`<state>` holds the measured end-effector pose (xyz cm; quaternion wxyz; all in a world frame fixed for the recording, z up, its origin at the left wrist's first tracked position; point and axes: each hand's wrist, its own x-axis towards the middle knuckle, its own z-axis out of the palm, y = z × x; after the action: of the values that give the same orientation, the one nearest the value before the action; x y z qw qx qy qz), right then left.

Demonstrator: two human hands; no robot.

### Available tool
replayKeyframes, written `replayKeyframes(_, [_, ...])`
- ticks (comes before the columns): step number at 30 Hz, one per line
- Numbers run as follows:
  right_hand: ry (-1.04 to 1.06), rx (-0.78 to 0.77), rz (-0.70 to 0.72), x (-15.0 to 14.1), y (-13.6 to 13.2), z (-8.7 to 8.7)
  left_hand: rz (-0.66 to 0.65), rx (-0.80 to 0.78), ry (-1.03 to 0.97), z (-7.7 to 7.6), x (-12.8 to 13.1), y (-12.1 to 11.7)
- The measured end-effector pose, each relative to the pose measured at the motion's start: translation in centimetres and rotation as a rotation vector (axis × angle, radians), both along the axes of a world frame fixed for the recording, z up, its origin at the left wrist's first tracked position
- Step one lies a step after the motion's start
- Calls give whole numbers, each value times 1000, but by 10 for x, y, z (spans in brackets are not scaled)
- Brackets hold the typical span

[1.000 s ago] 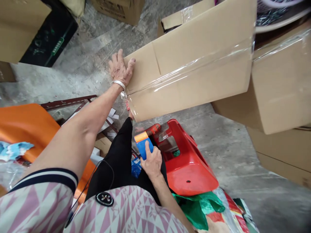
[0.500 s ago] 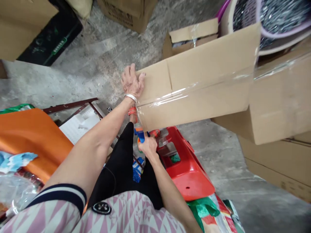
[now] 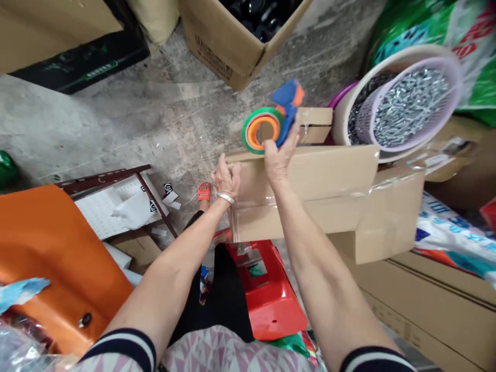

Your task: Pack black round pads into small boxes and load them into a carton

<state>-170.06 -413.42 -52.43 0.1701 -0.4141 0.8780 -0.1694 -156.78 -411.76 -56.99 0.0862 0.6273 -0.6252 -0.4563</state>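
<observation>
Over far long edge of cardboard box [image 3: 325, 175], right hand [image 3: 281, 157] holds tape dispenser [image 3: 287, 111], grip closed around it, tape roll [image 3: 253, 129] on left side. Box lies just below this hand, long axis going left to right. Clear tape band [image 3: 329, 198] follows same axis. Left hand [image 3: 226, 180] is nearer to left end, touching corner there; cannot tell if its fingers pinch. Between 2 hands: short stretch of box.

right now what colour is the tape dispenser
Tape dispenser: blue and orange, best in the head view.
</observation>
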Motion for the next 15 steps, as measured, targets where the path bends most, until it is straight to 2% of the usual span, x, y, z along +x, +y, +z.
replayKeyframes(1, [56, 48, 19, 0, -16, -12, -15, 30, -1, -2, 9, 6])
replayKeyframes(3, [118, 131, 36, 2, -29, -28, -75, 139, -2, -5, 34, 24])
replayKeyframes(5, [146, 205, 50, 5, -28, -32, -160, 338, 18, -5, 63, 42])
replayKeyframes(7, [162, 251, 21, 7, -25, -30, -162, 412, 25, -1, 85, 48])
replayKeyframes(9, [160, 273, 0, 9, -26, -27, -94, 325, 56, 5, 91, 37])
replayKeyframes(11, [146, 281, 2, 10, -29, -25, -57, 167, 157, 9, 80, 12])
replayKeyframes(13, [145, 284, -16, 11, -31, -26, -104, 69, 309, 9, 60, -14])
replayKeyframes(15, [147, 287, -30, 10, -32, -27, -154, 69, 423, 3, 41, -32])
